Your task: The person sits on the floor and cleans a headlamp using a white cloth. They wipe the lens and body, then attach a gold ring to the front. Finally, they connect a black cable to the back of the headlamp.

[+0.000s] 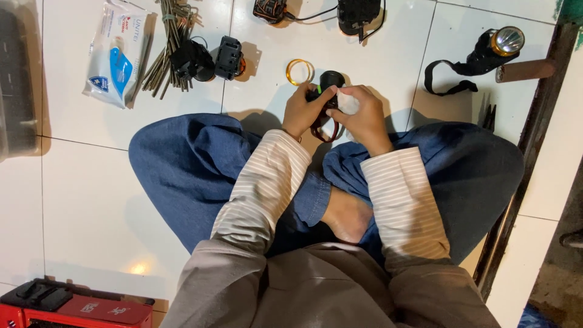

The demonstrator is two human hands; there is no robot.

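Note:
I sit cross-legged on a white tiled floor. My left hand (302,110) grips a small black device (331,81) with a green spot and a dark red strap hanging below it. My right hand (359,115) closes on the same device from the right, with something white pressed between its fingers and the casing. Just beyond the hands lies a thin orange ring (298,71) on the tile. How the fingers meet behind the device is hidden.
On the floor ahead lie a wipes pack (116,51), a bundle of thin sticks (170,42), black lamp parts (209,59), more black parts with wires (358,15), and a flashlight with a strap (495,47). A red toolbox (73,307) sits near left. A dark door frame (534,140) runs along the right.

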